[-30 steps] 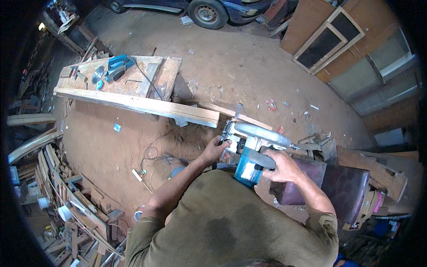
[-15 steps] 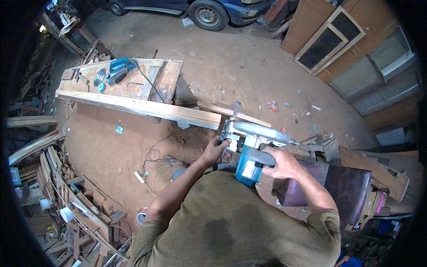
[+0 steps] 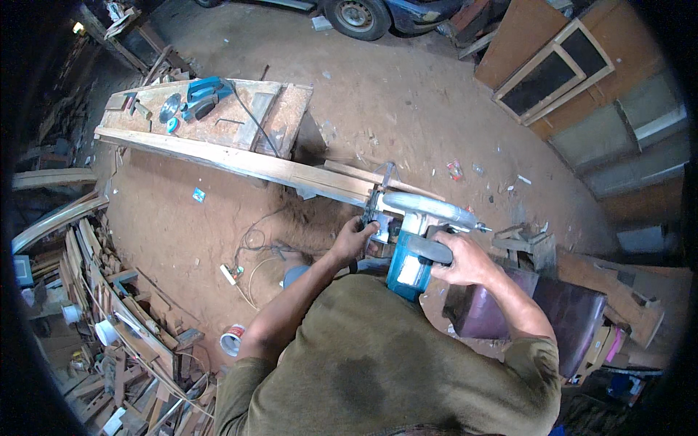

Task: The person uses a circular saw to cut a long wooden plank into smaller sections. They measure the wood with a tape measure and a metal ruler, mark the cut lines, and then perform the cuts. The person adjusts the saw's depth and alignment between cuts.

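My right hand (image 3: 462, 260) is closed round the dark handle of a teal and silver circular saw (image 3: 409, 270). At the saw's left side, my left hand (image 3: 353, 239) grips its metal base with thumb and fingers; some fingertips are hidden. The saw's silver guard lies level with the right end of a long timber (image 3: 291, 171). Whether its blade touches the wood cannot be made out. That timber runs along the near edge of a workbench (image 3: 294, 109) and sticks out past its right end.
On the bench lie a teal power planer (image 3: 206, 98), a round saw blade (image 3: 170, 108), a hex key (image 3: 230, 121) and a cord. Wood offcuts (image 3: 127, 320) pile up at left, near a paint tin (image 3: 232, 339). Door panels (image 3: 556, 69) lean far right; a car (image 3: 414, 16) stands behind.
The saw has come closer to the timber's right end, with both hands still on it. The whole view has shifted slightly, the bench appearing a little farther right and higher.
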A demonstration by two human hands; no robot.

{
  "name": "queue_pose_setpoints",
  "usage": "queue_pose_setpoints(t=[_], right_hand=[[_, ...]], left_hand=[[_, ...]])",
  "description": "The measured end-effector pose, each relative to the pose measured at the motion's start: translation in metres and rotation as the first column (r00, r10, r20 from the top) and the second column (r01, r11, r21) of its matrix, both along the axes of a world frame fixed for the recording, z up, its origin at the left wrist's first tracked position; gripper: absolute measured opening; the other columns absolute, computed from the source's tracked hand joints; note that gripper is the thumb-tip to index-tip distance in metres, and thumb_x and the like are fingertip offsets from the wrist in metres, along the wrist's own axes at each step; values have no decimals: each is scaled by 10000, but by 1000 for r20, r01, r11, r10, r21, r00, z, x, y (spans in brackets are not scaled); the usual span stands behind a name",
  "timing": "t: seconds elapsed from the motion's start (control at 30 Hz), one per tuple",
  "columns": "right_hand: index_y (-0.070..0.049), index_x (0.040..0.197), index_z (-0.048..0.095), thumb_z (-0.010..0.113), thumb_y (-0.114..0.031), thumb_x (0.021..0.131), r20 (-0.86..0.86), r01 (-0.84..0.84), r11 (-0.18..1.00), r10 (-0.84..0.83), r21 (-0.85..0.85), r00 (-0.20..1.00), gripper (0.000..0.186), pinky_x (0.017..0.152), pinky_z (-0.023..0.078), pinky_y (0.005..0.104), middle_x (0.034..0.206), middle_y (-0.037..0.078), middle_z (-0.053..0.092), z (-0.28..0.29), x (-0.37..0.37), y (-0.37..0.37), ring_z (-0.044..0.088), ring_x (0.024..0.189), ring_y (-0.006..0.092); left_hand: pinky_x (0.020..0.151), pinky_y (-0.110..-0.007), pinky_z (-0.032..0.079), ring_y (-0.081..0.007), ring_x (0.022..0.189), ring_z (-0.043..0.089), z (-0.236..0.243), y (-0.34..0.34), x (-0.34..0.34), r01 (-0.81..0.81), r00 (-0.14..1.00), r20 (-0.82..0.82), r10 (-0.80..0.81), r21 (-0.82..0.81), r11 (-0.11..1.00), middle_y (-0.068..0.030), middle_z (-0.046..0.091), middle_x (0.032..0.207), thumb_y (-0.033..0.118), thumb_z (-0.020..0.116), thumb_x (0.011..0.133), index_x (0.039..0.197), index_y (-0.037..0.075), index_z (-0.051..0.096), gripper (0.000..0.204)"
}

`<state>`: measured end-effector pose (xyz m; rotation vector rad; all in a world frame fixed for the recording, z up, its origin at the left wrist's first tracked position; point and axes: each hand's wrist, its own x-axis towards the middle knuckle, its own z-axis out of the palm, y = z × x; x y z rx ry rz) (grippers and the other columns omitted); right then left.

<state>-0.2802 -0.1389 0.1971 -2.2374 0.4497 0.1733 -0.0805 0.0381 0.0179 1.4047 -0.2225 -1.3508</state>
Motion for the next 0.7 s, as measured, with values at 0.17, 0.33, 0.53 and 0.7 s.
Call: queue_pose_setpoints(t=[0.17,0.33,0.53,0.7], right_hand=[[-7,1035,630,719,-218,680,6,-21,1000,21,17,1000,422,759,526,447,856,208,675,-8,4,-1,676,814,365],[4,1024,629,722,-205,676,-61,-5,998,9,57,998,416,760,522,441,858,213,672,-11,15,1,677,822,359],[61,1032,635,723,-207,677,-66,-32,998,35,49,997,454,753,530,458,880,273,681,-10,30,3,691,825,398],[65,1036,634,723,-209,674,-79,-24,999,26,22,997,463,772,528,446,901,272,685,-5,42,7,694,849,386]], left_hand=[[503,-293,517,-147,588,620,8,3,2,-42,999,-33,42,8,999,-71,625,854,290,668,970,1154,5,538,363],[465,-276,494,-142,556,605,-2,10,8,-69,995,-73,67,-30,997,-67,621,810,288,663,971,1157,5,537,362],[466,-273,492,-138,562,606,-5,10,16,-39,999,-19,41,87,995,-87,634,849,303,631,986,1168,1,539,364],[490,-271,497,-137,580,611,-6,17,22,-39,999,-1,39,64,997,-91,639,872,328,629,979,1171,5,539,386]])
